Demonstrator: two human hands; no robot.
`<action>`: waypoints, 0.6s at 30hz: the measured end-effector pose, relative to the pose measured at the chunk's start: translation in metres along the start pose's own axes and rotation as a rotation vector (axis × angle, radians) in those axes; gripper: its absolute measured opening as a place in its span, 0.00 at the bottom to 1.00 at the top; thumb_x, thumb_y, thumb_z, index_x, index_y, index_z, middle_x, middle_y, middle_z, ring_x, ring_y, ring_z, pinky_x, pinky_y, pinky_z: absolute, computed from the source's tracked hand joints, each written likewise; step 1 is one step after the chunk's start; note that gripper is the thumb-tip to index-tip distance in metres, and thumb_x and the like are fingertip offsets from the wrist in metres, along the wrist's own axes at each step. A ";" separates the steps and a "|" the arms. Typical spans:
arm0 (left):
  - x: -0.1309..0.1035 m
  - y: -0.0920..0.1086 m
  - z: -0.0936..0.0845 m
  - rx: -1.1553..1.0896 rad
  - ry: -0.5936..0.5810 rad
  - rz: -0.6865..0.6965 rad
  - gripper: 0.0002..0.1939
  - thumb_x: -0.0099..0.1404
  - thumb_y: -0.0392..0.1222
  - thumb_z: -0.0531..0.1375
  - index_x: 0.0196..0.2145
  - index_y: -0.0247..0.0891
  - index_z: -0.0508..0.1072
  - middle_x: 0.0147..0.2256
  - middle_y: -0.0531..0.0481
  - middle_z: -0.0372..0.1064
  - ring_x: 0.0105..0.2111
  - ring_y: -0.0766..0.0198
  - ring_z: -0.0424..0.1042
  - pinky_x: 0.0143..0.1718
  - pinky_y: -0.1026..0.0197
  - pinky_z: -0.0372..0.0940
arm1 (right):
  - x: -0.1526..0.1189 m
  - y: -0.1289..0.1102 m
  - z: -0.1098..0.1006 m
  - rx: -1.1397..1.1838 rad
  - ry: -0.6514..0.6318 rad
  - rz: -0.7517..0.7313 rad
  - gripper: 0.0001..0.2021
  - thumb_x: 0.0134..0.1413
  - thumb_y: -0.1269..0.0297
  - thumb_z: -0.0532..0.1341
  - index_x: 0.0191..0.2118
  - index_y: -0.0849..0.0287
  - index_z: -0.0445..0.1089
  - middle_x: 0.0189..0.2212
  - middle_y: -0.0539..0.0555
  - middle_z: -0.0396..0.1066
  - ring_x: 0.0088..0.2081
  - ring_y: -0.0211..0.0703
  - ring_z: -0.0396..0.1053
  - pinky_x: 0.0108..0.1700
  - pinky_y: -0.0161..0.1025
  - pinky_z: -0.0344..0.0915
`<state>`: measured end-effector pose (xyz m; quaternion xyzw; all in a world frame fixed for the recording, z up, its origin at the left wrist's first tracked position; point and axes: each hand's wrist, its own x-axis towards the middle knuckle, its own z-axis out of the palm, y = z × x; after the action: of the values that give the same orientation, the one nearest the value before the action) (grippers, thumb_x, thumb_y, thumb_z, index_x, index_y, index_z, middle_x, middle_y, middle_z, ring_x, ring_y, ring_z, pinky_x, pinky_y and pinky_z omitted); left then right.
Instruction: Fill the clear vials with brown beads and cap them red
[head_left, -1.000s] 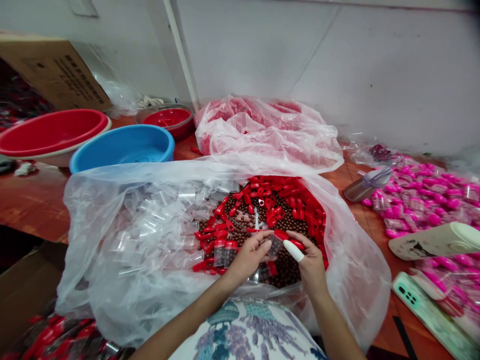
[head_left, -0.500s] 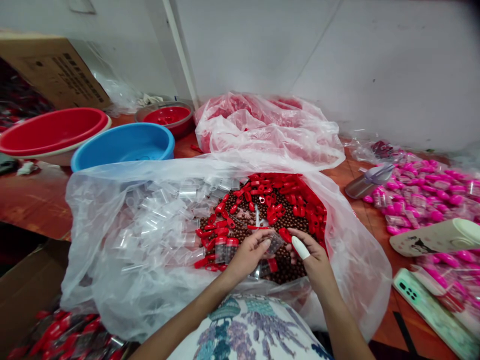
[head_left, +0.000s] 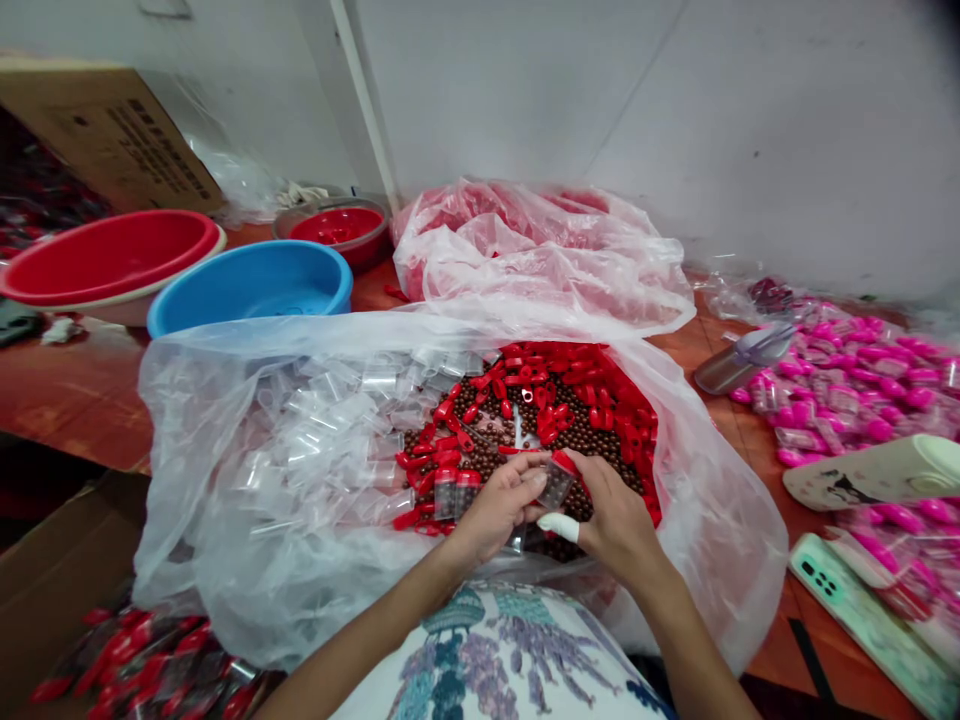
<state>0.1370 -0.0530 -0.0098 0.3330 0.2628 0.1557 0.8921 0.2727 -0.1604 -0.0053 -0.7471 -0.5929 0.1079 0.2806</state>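
My left hand [head_left: 499,508] pinches a small clear plastic container [head_left: 553,486] over the brown beads [head_left: 592,440]. A red cap [head_left: 564,461] sits at the container's upper end, with the fingers of my right hand [head_left: 619,515] closed on it. A white cover [head_left: 559,525] wraps my right thumb, which lies below the container. Whether the cap is fully seated I cannot tell. Loose red caps [head_left: 555,418] lie among the beads, and a pair of capped clear containers [head_left: 456,495] is just left of my hands. Clear containers [head_left: 322,430] are heaped farther left.
White plastic sheeting [head_left: 720,540] surrounds the heap. A blue basin [head_left: 251,285] and a red basin [head_left: 112,255] stand back left. Pink-capped pieces [head_left: 862,380], a cream bottle [head_left: 870,474] and a phone [head_left: 862,615] lie right. Red-capped pieces [head_left: 150,665] fill a box lower left.
My right hand has moved left, bringing the red cap onto the clear container's end. Its covered thumb has swung lower. The container stays in my left hand, and the view has shifted slightly.
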 end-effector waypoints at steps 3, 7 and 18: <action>0.001 0.001 0.002 -0.048 0.042 -0.022 0.18 0.59 0.47 0.60 0.45 0.37 0.69 0.39 0.44 0.72 0.32 0.64 0.72 0.31 0.63 0.67 | -0.001 -0.001 0.004 -0.132 0.082 -0.090 0.30 0.48 0.55 0.63 0.56 0.57 0.58 0.47 0.60 0.66 0.47 0.52 0.66 0.45 0.46 0.66; 0.007 -0.006 0.006 -0.114 0.032 -0.148 0.25 0.61 0.58 0.53 0.41 0.32 0.72 0.28 0.44 0.72 0.23 0.64 0.70 0.25 0.63 0.65 | 0.000 -0.003 0.009 -0.158 0.143 -0.190 0.28 0.46 0.57 0.63 0.54 0.60 0.60 0.44 0.60 0.68 0.44 0.51 0.66 0.44 0.45 0.66; 0.012 -0.017 0.017 -0.090 0.138 -0.079 0.18 0.62 0.47 0.53 0.45 0.33 0.70 0.19 0.53 0.65 0.17 0.69 0.62 0.17 0.69 0.56 | -0.002 0.000 0.021 -0.034 0.120 -0.246 0.29 0.44 0.63 0.63 0.55 0.58 0.59 0.49 0.60 0.67 0.48 0.50 0.66 0.48 0.45 0.64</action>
<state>0.1585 -0.0684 -0.0145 0.2705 0.3293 0.1544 0.8914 0.2620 -0.1566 -0.0231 -0.6785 -0.6639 0.0176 0.3140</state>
